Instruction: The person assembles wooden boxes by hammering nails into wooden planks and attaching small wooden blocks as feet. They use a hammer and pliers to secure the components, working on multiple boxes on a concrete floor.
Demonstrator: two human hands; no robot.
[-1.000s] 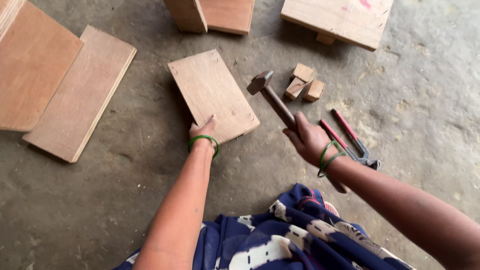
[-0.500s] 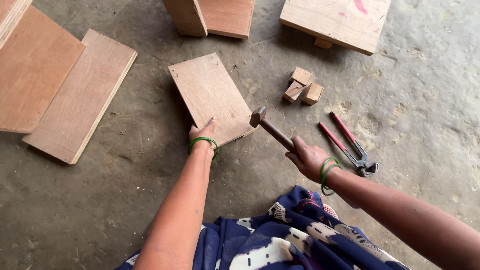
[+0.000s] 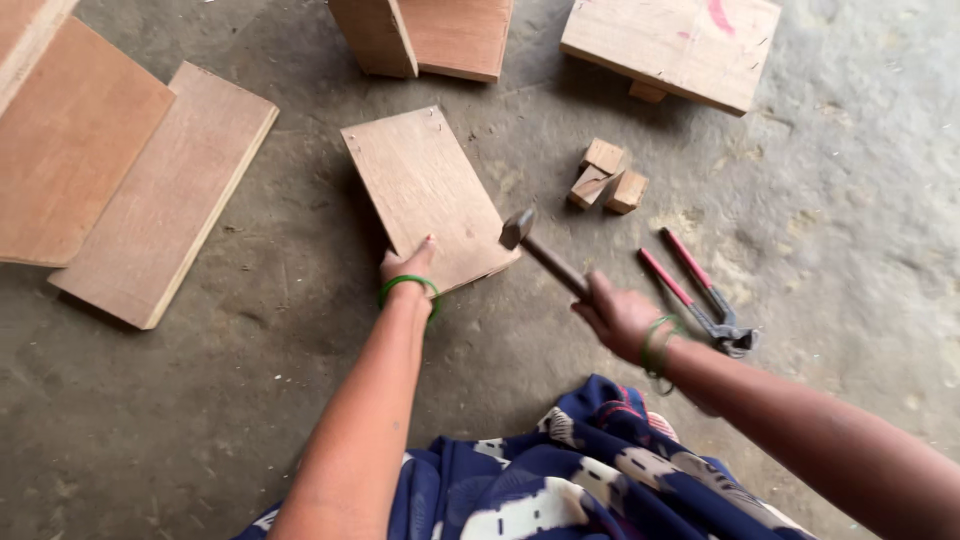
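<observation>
On the concrete floor [image 3: 200,420], centre of view: small plywood board [image 3: 425,195] lying flat. Left hand [image 3: 408,266] pressed on the board's near edge, fingers curled over it, thumb up on the top face; grip closed on the board. Left arm runs straight out from the body, green bangle at the wrist. Right hand [image 3: 618,315] wrapped shut around the handle of a hammer [image 3: 545,255]; handle slants up and left, metal head just beside the board's near right corner, at or close above its surface — cannot tell whether it touches. Right forearm comes in from the lower right, wrist bent slightly, green bangles there too. Red-handled pincers [image 3: 700,295] lie on the floor just right of the right hand, apart from it. Three small wood blocks [image 3: 605,175] sit clustered beyond the hammer head. Larger boards [image 3: 120,170] stacked at left; a pale panel [image 3: 670,45] at top right, another wooden piece [image 3: 425,35] at top centre. Blue patterned cloth [image 3: 560,480] over the lap below.
</observation>
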